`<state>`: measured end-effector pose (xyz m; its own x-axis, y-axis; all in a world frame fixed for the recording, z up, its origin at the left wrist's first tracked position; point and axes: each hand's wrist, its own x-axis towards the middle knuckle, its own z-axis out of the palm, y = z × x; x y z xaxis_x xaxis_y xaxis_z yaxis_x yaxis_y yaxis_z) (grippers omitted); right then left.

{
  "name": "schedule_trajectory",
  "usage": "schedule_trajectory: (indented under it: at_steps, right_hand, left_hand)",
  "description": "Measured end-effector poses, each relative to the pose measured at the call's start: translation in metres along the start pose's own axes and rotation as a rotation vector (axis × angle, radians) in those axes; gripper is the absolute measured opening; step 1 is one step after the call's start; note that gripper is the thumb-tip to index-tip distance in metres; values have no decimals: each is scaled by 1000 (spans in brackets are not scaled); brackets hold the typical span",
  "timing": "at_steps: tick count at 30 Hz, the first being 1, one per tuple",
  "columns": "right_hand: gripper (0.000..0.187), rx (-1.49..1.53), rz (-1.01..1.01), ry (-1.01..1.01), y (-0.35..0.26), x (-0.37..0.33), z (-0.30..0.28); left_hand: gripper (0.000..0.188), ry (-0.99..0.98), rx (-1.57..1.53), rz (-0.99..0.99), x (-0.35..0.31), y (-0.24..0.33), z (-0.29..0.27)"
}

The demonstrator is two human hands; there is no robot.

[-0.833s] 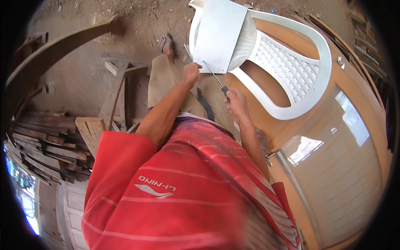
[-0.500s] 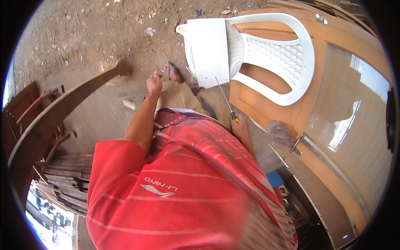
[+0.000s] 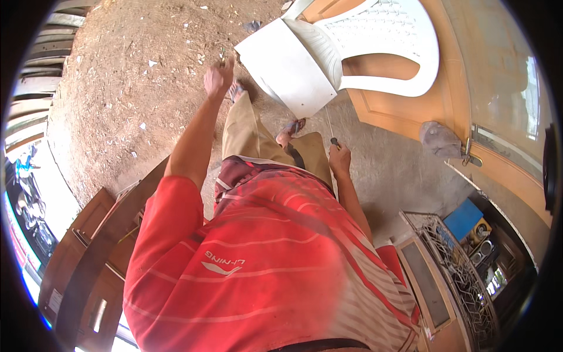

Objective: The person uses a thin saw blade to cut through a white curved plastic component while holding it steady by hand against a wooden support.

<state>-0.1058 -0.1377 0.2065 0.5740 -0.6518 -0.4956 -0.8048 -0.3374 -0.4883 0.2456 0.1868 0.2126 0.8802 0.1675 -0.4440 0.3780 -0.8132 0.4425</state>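
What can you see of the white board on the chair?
The white board is a flat, rectangular sheet, smooth-looking, its material unclear. Small dark dots, perhaps holes, show near its near edge. It lies slanted in view across the seat of the white chair, hiding much of it. The left hand is close to its left corner; the screwdriver in the right hand points toward its near edge, contact unclear.

There were two hands (image 3: pixel 218 79) (image 3: pixel 339 158), two sandalled feet (image 3: pixel 236 91) (image 3: pixel 288 131), one red shirt (image 3: pixel 264 240), one screwdriver (image 3: pixel 335 141), one white board (image 3: pixel 287 67), one white plastic chair (image 3: pixel 396 85), one grey cap (image 3: pixel 438 139) and, at the right, one door handle (image 3: pixel 472 159).
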Motion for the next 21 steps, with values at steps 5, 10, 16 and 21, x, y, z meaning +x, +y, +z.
schedule_trajectory:
  at_steps: [5, 10, 16, 21]
  right_hand:
    - [37, 86, 308, -72, 10, -57, -15]
    - [49, -65, 526, -36, 18, -144, -1]
    - [46, -128, 540, -29, 20, -257, 72]
    - [45, -86, 575, -68, -22, -288, 94]
  left_hand:
    - [65, -81, 102, 133, 69, 37, 21]
    - [73, -275, 327, 171, 128, 44, 53]
    - [78, -524, 456, 329, 172, 39, 86]
    - [66, -754, 328, 267, 177, 52, 75]
